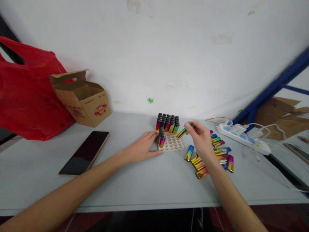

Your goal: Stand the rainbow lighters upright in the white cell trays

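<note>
In the head view, closed in a pinch of the right hand (198, 132): a shiny green-and-gold lighter (182, 132), tilted, lower end by the right side of the pale tray (177, 144). Touching or just above the rim — cannot tell at this size. With the left hand (144, 146), no closed grip: fingers and thumb spread around the tray's left end, apparently for steadiness.

Along that left end, upright in the pockets: a few seated lighters (162, 140). Just behind, in close rows: a block of standing lighters (169, 124). Beside the right forearm, lying on the table (145, 183): a scatter of loose lighters (200, 165).

For a clean placement, best to bring the lighter upright first, then centre over one bare pocket and lower straight down. Keep the left thumb low — and avoid nudging the seated lighters or the rows behind.
</note>
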### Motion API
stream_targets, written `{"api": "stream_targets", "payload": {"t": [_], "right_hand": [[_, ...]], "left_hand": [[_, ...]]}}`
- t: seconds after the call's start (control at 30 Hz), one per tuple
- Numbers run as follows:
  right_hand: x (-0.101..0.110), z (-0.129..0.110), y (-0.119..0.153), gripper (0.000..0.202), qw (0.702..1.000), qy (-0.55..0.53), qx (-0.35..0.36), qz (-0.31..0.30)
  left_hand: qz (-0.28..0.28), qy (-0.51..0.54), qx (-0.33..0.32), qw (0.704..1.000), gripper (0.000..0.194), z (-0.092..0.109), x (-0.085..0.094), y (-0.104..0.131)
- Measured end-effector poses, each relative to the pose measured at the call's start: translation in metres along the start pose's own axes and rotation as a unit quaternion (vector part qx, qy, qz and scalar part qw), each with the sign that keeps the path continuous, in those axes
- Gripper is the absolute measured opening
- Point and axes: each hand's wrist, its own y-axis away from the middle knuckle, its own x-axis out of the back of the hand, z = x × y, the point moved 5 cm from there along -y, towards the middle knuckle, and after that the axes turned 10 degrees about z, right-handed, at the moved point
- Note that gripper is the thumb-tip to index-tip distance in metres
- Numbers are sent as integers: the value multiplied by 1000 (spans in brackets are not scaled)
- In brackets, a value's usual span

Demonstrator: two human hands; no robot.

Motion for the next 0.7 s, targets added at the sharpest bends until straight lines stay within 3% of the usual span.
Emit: {"api": "stream_targets", "payload": {"t": [0.1,0.23,0.53,0.7], "right_hand": [[-24,7,-1,74,995,-49,-57,-61],[-48,19,18,82,968,-110,-164,-154],[-54,32,34,91,957,-75,-250,-129],[-55,35,37,75,963,-52,-223,-138]], "left_hand": [[0,2,4,1000,78,1,1,0],[-4,1,8,1000,79,1,2,1],[2,-1,2,1000,81,-2,3,1],[1,-9,2,1000,82,-3,2,1]]}}
